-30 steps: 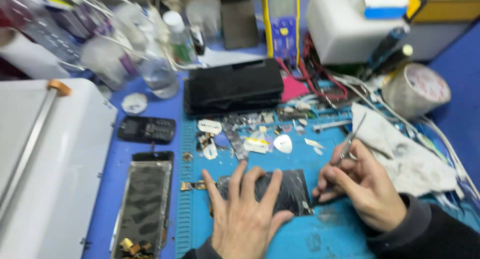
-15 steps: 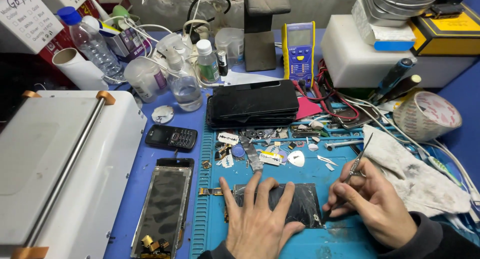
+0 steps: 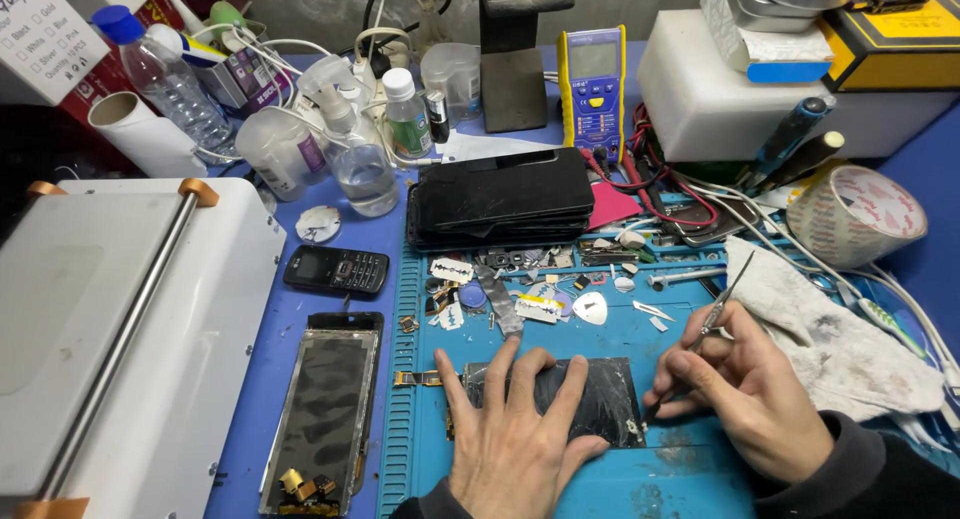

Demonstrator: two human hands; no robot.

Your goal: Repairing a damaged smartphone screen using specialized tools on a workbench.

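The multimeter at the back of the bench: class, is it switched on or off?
Cannot tell for certain. The multimeter stands propped upright, and its screen looks blank grey with no digits showing, which suggests off, but the dial position is too small to read.

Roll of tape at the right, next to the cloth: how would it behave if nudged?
The roll of tape lies tilted on its side against the cloth, so it looks apt to roll or rock. Its hollow core suggests it is light. The cables beside it would probably stop it soon.
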